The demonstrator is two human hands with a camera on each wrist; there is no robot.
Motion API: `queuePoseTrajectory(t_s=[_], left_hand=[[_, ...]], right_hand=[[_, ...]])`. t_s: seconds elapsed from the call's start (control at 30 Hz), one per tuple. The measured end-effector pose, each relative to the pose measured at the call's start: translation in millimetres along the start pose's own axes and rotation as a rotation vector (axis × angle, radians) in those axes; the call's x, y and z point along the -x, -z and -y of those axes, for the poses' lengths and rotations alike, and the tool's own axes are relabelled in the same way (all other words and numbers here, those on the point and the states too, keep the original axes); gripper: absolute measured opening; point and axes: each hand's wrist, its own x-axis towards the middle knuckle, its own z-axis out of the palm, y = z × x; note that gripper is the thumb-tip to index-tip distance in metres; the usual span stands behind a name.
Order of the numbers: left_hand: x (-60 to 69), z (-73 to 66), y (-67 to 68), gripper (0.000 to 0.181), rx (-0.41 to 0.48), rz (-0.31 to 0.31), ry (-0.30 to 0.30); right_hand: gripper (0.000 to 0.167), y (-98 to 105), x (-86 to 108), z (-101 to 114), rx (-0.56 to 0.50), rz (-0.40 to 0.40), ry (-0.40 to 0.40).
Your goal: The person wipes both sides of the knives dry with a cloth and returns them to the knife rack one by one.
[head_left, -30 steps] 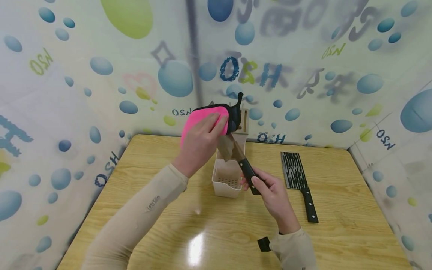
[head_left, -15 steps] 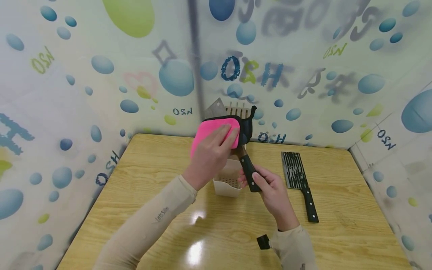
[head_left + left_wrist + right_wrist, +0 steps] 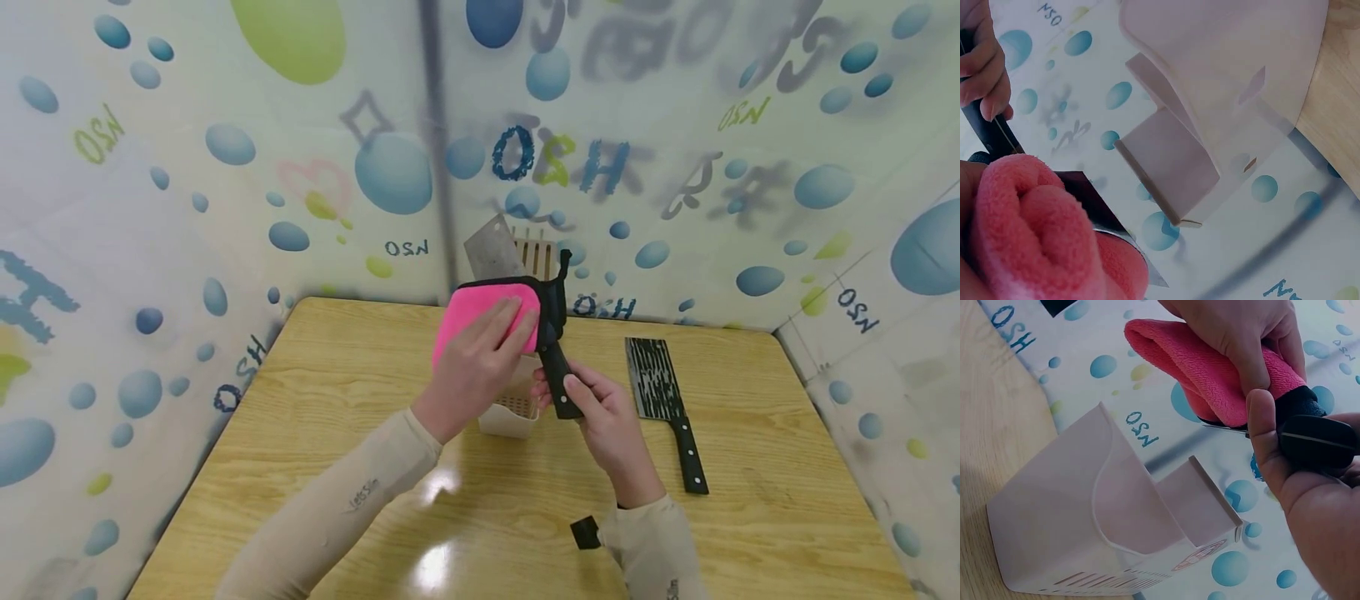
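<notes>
My right hand (image 3: 611, 425) grips the black riveted handle of a cleaver (image 3: 495, 250), whose plain grey blade points up and away. My left hand (image 3: 476, 362) pinches a folded pink cloth (image 3: 468, 312) with black edging against that blade. In the left wrist view the plush cloth (image 3: 1035, 231) wraps over the blade, and its far tip shows beyond. The right wrist view shows the left thumb on the cloth (image 3: 1210, 372), close to the handle end. The cloth hides the lower blade.
Behind the hands stands a white perforated knife holder (image 3: 506, 425) with a slotted wooden part (image 3: 536, 254). A second cleaver (image 3: 656, 379), its blade black-patterned, lies on the wooden table (image 3: 337, 358) to the right. Patterned sheets rise behind and at both sides.
My left hand and the cloth have slid right and down along the blade toward the handle, exposing the blade's far end. The right hand has barely moved.
</notes>
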Motion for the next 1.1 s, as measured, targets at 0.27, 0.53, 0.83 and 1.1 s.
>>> queuePoseTrajectory(t_s=[0.27, 0.53, 0.83, 1.1], left_hand=[[5.2, -7.2, 4.1, 0.042, -0.012, 0.030, -0.046], [7.6, -8.8, 5.8, 0.042, 0.000, 0.049, -0.052], [4.1, -0.2, 5.2, 0.040, -0.031, 0.022, -0.036], [0.5, 8.8, 6.3, 0.038, -0.061, 0.029, -0.016]], right_hand=[[0.046, 0.3, -4.0, -0.7, -0.035, 0.016, 0.042], [0.046, 0.3, -4.2, 0.5, -0.041, 0.043, 0.062], [0.042, 2.9, -1.1, 3.1, 0.098, 0.015, 0.031], [0.039, 5.6, 1.6, 4.6, 0.177, 0.017, 0.013]])
